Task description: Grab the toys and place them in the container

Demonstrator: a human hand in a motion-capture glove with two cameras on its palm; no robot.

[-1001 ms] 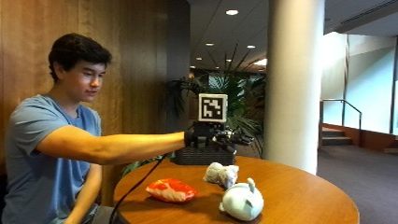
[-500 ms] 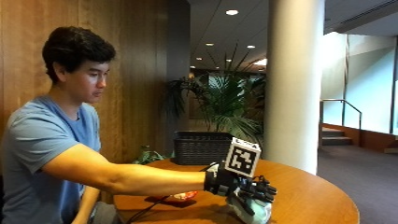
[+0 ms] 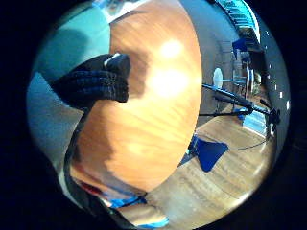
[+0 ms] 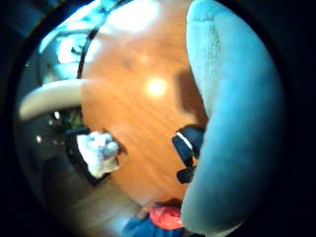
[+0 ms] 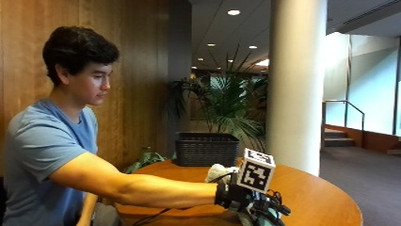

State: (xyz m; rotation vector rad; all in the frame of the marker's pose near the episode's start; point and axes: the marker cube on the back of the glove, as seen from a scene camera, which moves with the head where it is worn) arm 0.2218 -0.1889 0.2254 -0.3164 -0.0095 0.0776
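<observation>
In the outside view my gloved right hand (image 5: 249,203) is low over the front of the round wooden table (image 5: 313,197). It is down on a pale green plush toy that it mostly hides. That toy (image 4: 237,123) fills much of the thumb side palm view, with my thumb (image 4: 189,146) curled against it. My fingers (image 3: 96,84) curl round its other side (image 3: 62,48). A white fluffy toy (image 5: 219,172) (image 4: 98,152) lies just behind the hand. The black basket (image 5: 205,148) (image 4: 74,148) stands at the table's back edge. A red toy (image 4: 165,217) lies near the person's side.
A thick white pillar (image 5: 294,84) and potted palms (image 5: 232,103) stand behind the table. Bare wood (image 3: 148,110) stretches between the hand and the basket. The person's forearm (image 5: 150,190) reaches across the near edge.
My hand has come from up by the basket down to the table's front and closed round the pale green toy. In the last half second it has sunk a little lower.
</observation>
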